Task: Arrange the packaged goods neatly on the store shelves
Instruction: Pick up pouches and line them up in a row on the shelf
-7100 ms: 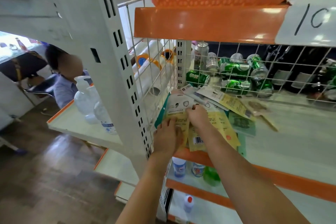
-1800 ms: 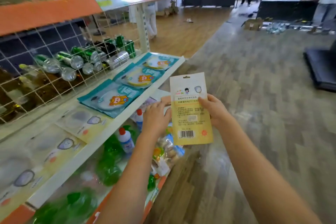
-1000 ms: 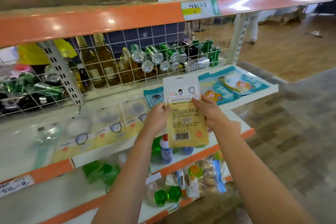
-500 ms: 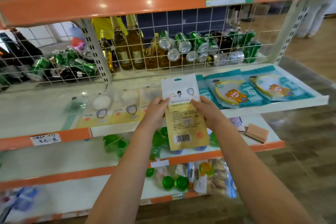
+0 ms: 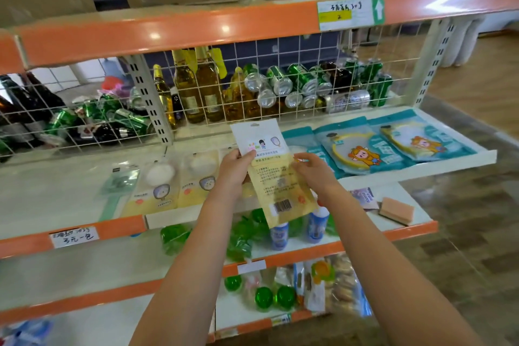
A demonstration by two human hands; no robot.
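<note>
1. Head view, far left: yellow-and-white flat packets [image 5: 161, 188] lie in a row on the white shelf board [image 5: 56, 194].
2. The left hand [image 5: 234, 170] pinches the left edge of a flat yellow-and-white plastic packet with a barcode [image 5: 276, 174].
3. That packet stands upright between both hands, in front of the shelf.
4. The right hand [image 5: 316, 171] pinches its right edge.
5. Teal cartoon-printed pouches [image 5: 393, 146] lie on the shelf to the right.

Green up-arrow on the top-shelf label [image 5: 351, 12]; barcode on the yellow packet [image 5: 280, 185].
</note>
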